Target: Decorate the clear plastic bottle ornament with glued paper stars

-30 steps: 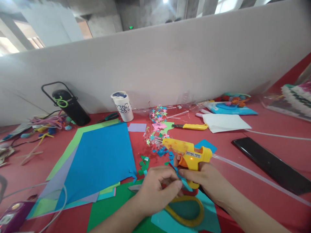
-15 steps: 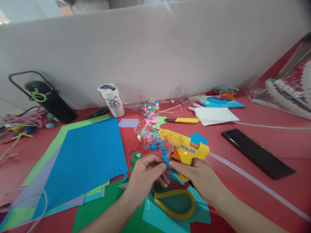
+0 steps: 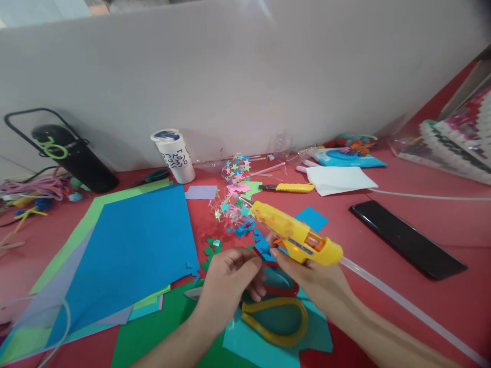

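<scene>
Right hand (image 3: 318,281) grips glue gun (image 3: 295,230), nozzle (image 3: 246,201) toward worktop's (image 3: 441,220) far edge; left hand (image 3: 232,276) curled, can't tell if holding; keep nozzle off it

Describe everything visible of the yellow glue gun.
The yellow glue gun looks plastic, with a metallic nozzle, an orange trigger, a dark strip along its side and a small glowing orange light. A long translucent stick extends from its rear. The right hand grips it above the red table, nozzle pointing forward and left.
</scene>
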Available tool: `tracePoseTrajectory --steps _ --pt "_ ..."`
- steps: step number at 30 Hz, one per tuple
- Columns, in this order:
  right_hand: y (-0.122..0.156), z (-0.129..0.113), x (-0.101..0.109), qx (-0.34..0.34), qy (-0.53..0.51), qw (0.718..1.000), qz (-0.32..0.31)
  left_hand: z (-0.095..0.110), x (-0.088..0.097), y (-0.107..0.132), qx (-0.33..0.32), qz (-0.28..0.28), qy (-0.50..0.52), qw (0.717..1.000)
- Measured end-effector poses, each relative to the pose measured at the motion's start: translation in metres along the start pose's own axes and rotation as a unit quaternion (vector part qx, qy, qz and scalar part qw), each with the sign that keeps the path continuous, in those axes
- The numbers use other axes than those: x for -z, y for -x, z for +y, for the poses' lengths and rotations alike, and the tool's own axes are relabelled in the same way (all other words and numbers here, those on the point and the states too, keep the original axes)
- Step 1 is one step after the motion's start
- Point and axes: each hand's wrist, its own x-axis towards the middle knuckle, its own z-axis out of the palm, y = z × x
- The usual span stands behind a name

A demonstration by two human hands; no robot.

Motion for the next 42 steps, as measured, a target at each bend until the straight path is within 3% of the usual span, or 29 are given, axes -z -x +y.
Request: tracePoseTrajectory --steps 9,13,17,26,42 --pt "0.006 0.003 -0.003 0.043 -0.020 0.997 -0.066 0.000 0.000 -0.001 -0.013 -0.014 0.012 1.000" --pt "-0.002 0.000 0.012 -0.007 -0.037 0.997 -0.063 0.002 0.008 -0.006 -0.045 0.033 -0.032 0.998" --pt "-0.009 -0.005 0.030 -0.064 0.046 0.992 -0.097 0.008 0.019 -0.014 -0.098 0.094 -0.072 0.988" --pt "-0.009 -0.008 0.021 0.049 0.094 0.987 -0.118 0.010 0.030 -0.023 -0.126 0.134 -0.093 0.979" --pt "-0.005 -0.008 0.018 0.039 0.155 0.978 -0.135 0.013 0.030 -0.021 -0.119 0.136 -0.118 0.976"
